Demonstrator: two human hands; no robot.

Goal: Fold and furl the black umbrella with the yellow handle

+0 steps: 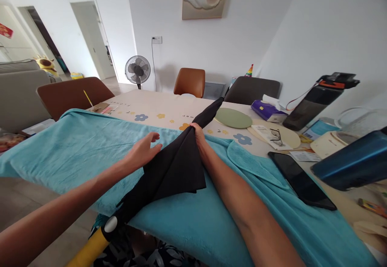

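Observation:
A black folded umbrella [178, 166] lies across a turquoise towel [75, 150] spread over the table, its yellow handle [90, 249] sticking off the near edge towards me. My right hand [198, 136] is closed on the black canopy fabric about halfway along, pinching its folds together. My left hand [142, 152] rests beside the loose fabric with fingers stretched out, its palm against the flap's left edge. The umbrella's narrow tip [213, 109] points away across the table.
On the right lie a black phone [300, 180], a blue metallic bottle [353, 162], glasses on paper [273, 136], a green mat [233, 118], a purple tissue pack [267, 111] and a dark bottle [314, 101]. Chairs [189, 82] stand around the flower-print tablecloth [157, 111].

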